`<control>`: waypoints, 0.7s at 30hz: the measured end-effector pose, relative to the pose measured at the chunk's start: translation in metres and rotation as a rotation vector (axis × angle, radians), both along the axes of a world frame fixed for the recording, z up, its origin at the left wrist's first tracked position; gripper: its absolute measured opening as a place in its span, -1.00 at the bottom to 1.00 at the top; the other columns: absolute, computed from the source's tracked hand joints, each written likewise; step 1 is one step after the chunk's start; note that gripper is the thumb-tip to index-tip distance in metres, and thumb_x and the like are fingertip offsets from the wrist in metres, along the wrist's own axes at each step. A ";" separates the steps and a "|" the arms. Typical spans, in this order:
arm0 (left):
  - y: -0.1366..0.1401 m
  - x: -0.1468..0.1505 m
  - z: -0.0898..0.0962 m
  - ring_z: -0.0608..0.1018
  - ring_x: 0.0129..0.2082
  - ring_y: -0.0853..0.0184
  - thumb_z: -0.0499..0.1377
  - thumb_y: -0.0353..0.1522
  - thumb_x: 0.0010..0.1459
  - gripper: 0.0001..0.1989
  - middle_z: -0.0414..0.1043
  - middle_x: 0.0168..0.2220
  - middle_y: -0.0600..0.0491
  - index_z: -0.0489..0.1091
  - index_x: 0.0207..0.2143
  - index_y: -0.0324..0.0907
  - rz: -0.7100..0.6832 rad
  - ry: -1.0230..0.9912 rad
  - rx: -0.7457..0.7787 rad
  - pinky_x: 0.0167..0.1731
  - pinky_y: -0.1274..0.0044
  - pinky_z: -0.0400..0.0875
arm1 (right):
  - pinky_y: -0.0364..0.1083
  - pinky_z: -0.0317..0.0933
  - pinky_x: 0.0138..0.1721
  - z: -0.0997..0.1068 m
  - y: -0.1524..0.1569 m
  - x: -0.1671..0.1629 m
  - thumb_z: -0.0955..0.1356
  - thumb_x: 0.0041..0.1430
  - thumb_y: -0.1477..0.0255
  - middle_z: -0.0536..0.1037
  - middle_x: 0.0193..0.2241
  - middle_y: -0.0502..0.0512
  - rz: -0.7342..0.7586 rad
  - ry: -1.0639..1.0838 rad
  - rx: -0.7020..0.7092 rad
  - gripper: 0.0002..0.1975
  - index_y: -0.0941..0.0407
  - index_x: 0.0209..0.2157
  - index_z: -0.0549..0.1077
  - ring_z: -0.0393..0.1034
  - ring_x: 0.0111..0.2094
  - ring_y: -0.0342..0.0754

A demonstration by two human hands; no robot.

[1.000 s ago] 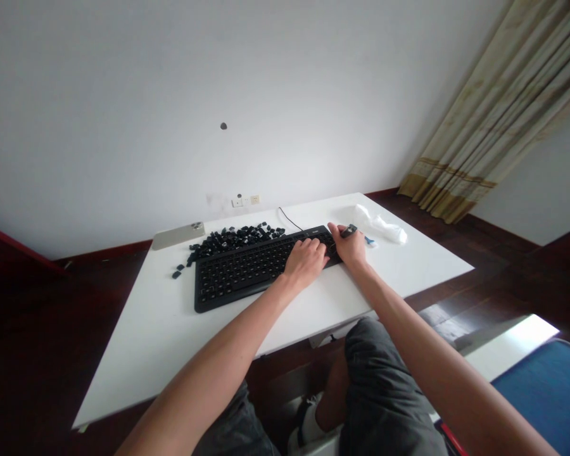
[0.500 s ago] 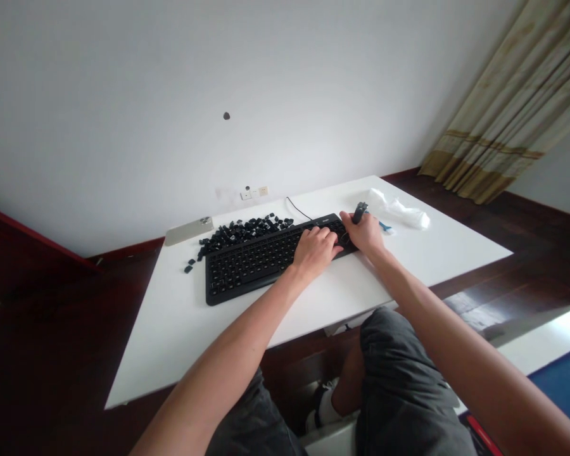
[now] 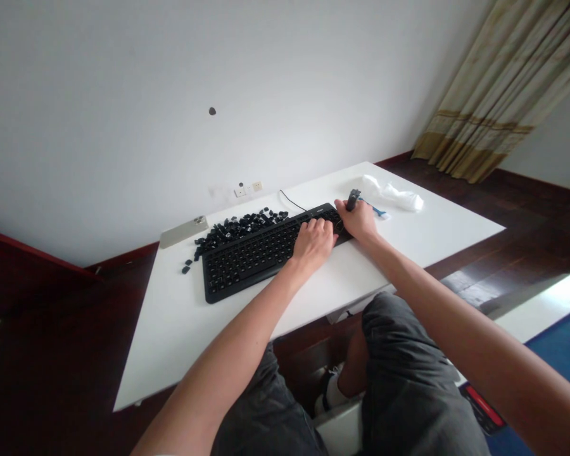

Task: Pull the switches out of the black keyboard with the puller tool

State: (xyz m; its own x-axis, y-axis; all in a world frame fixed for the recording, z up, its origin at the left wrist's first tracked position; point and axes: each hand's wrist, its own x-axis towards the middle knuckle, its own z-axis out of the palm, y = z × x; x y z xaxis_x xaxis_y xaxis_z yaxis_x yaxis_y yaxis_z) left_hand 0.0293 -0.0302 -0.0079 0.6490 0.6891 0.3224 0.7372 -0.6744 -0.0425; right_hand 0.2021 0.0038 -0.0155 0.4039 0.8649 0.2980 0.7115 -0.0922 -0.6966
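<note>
A black keyboard (image 3: pixel 247 269) lies at a slant on the white table, with most of its keycaps off and the bare switches showing. On its right part rests my left hand (image 3: pixel 314 240), fingers bent over the keys and pressing the board down. My right hand (image 3: pixel 360 220) is closed around the dark handle of a keycap puller (image 3: pixel 353 199) held upright over the keyboard's right end. Thin wire shows below that hand; its tip is hard to make out. Behind the board spreads a heap of loose black keycaps (image 3: pixel 237 229).
A phone (image 3: pixel 184 232) lies at the table's back left corner. Right of my right hand are a blue-handled brush (image 3: pixel 376 211) and a crumpled white plastic bag (image 3: pixel 394 194). A black cable (image 3: pixel 292 201) runs behind the keyboard. The wall stands close behind the table (image 3: pixel 180 329).
The view has shifted slightly. My left thumb has drawn in closer to the fingers. Both hands remain on the keyboard's right part, with the keycap puller still in my right hand.
</note>
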 end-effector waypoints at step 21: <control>0.006 -0.004 0.000 0.57 -0.01 0.14 0.14 -0.22 0.49 -0.80 0.59 -0.04 -0.04 0.45 -0.06 -0.16 -0.032 -0.077 -0.075 -0.03 0.32 0.37 | -0.05 0.03 -0.38 -0.002 0.005 0.000 0.27 0.40 0.09 0.25 -0.61 -0.02 0.042 0.079 0.165 -0.49 0.04 -0.59 0.18 0.04 -0.48 -0.10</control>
